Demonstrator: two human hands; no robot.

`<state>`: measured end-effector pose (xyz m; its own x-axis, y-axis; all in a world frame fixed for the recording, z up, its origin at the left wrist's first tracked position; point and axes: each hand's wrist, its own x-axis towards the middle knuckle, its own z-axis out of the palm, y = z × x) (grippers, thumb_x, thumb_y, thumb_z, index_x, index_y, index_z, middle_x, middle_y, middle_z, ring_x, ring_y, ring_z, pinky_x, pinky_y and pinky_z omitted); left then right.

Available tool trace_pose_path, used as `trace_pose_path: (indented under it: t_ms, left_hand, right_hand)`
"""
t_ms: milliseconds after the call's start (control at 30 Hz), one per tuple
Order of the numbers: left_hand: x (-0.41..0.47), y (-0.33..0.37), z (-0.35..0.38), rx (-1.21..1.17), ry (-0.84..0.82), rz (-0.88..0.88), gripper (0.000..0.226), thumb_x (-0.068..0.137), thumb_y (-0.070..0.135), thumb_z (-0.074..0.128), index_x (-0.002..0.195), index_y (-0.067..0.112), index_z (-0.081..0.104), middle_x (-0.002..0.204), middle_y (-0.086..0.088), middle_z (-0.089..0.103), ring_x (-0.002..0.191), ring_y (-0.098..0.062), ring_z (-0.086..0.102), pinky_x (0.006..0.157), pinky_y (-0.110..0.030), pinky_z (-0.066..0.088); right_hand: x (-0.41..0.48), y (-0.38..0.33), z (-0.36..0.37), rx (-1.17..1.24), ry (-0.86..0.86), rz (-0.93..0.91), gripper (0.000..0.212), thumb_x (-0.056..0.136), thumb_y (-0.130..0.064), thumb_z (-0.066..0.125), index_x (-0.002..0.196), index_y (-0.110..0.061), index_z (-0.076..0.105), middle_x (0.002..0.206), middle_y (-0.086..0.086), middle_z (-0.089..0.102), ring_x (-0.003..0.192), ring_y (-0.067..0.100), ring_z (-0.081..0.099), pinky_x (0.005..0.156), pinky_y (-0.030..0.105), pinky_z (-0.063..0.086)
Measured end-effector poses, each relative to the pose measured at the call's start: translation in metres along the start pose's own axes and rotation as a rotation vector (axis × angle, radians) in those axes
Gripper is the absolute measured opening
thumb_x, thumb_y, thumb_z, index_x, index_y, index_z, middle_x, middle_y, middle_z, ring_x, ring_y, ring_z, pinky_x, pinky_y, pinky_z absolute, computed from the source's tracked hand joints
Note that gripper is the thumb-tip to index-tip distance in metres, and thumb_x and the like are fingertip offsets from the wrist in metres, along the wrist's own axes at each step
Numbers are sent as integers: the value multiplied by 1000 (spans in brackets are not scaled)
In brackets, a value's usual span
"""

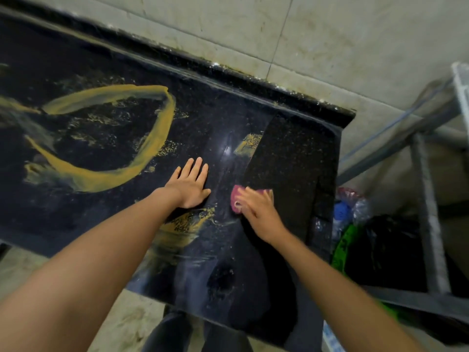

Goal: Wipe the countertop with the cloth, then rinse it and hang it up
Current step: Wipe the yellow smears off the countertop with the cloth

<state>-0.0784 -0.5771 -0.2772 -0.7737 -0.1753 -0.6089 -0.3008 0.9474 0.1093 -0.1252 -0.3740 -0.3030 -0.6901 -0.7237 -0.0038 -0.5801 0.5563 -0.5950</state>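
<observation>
My left hand (190, 184) lies flat, fingers straight, on the dark countertop (291, 158). My right hand (258, 209), blurred, presses the pink cloth (236, 195) down towards the surface's right edge, fingers laid over it. Yellow smears (157, 133) loop across the left side.
</observation>
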Motion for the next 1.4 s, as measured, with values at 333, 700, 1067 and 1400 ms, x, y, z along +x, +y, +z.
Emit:
trace_pose_path:
  t_ms: [333, 700, 1067, 1400]
  left_hand:
    - [-103, -71, 71, -512, 623, -161, 55, 96, 24, 43, 145, 8, 25, 155, -5, 15, 143, -23, 6, 114, -41, 12]
    - [-141, -135, 113, -416, 635, -179, 53, 95, 24, 46, 143, 8, 30, 155, -5, 17, 143, -24, 7, 113, -44, 15]
    - [-130, -144, 108, -458, 665, -204, 51, 97, 31, 40, 143, 13, 30, 154, -1, 18, 143, -20, 7, 114, -40, 11]
    - [-125, -143, 114, -403, 671, -267, 74, 82, 54, 15, 136, 13, 46, 144, -2, 42, 137, -23, 30, 110, -40, 23]
  right_hand:
    - [-126, -86, 74, -33, -118, -187, 37, 80, -22, 44, 110, -15, 64, 119, 3, 65, 119, 12, 37, 104, 37, 10]
    - [-127, -163, 103, -220, -180, -408, 33, 71, -29, 42, 99, -31, 60, 100, -15, 70, 87, 3, 64, 76, 29, 54]
    - [-30, -158, 16, 483, 229, 228, 28, 97, -9, 42, 118, -10, 59, 111, -4, 64, 101, 2, 59, 88, 9, 42]
    - [42, -2, -23, -304, 220, 684, 52, 99, -36, 28, 144, -9, 27, 152, 20, 18, 141, 34, 15, 114, 44, 12]
